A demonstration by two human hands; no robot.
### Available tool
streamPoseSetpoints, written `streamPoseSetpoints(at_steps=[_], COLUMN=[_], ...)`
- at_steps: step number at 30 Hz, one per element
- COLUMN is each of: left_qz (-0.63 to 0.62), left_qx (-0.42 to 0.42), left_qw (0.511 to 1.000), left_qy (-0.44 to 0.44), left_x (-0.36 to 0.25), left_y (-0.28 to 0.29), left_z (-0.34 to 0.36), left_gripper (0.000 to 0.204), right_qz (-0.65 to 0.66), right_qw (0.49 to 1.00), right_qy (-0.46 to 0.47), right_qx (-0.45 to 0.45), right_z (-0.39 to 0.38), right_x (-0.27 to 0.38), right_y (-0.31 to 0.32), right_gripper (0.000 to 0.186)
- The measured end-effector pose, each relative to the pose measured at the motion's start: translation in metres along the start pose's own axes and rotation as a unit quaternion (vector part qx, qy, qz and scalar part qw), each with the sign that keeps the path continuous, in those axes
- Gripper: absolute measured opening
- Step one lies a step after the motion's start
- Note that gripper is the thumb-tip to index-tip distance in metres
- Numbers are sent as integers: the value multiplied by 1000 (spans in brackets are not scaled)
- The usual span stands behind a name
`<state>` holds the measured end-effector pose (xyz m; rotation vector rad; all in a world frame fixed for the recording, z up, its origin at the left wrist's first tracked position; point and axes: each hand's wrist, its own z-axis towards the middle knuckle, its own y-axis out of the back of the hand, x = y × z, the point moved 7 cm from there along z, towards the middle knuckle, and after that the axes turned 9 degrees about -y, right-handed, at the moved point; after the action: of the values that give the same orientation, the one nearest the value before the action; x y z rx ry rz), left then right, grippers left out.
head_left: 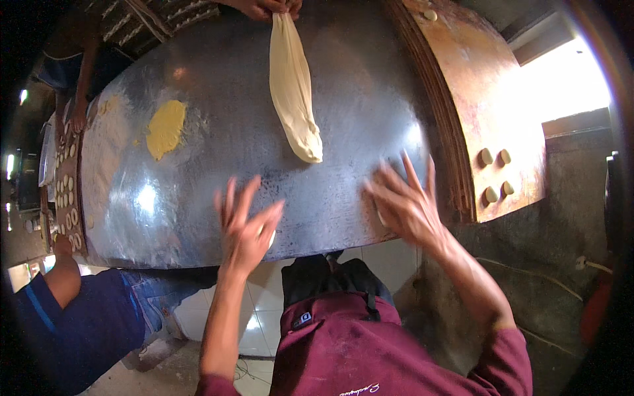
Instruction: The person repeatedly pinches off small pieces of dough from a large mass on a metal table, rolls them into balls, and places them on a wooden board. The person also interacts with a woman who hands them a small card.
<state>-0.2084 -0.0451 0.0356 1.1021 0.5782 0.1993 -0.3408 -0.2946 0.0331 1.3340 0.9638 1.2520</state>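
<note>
Dough pieces point(272, 239), pale and mostly hidden, show at the thumb sides of the left hand point(243, 228) and right hand point(409, 208), both spread over the metal counter point(323, 211), where light, even palm pressure should probably shape them best.

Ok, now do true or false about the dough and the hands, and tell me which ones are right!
1. Another person's hands hold the far end of the long, cream-coloured dough strip. True.
2. The flat, bright-yellow patch is right of that strip. False: the yellow patch is on its left.
3. Small, round, pale pieces sit on the brown wooden board. True.
4. The wearer's bare right hand has its fingers spread. True.
5. The wearer's bare left hand grips the strip. False: the left hand is apart from it.
</note>
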Motion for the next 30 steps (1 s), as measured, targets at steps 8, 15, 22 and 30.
streamPoseSetpoints(at_steps=[8,15,22,30], left_qz=[28,-4,35,18], left_qx=[145,91,107,127], left_qw=[988,996,993,992], left_qy=[40,12,24,6], left_x=[-16,-39,4,42], left_y=[-17,-39,-43,-33], left_z=[-37,5,49,44], left_gripper=[16,17,17,18], right_qz=[102,231,158,166], right_qw=[994,972,983,980], right_qy=[30,-11,-89,-92], right_qx=[-16,42,-27,-55], right_z=[-18,21,109,91], right_x=[19,73,47,17], right_y=[-23,-45,-21,-17], right_gripper=[58,55,62,63])
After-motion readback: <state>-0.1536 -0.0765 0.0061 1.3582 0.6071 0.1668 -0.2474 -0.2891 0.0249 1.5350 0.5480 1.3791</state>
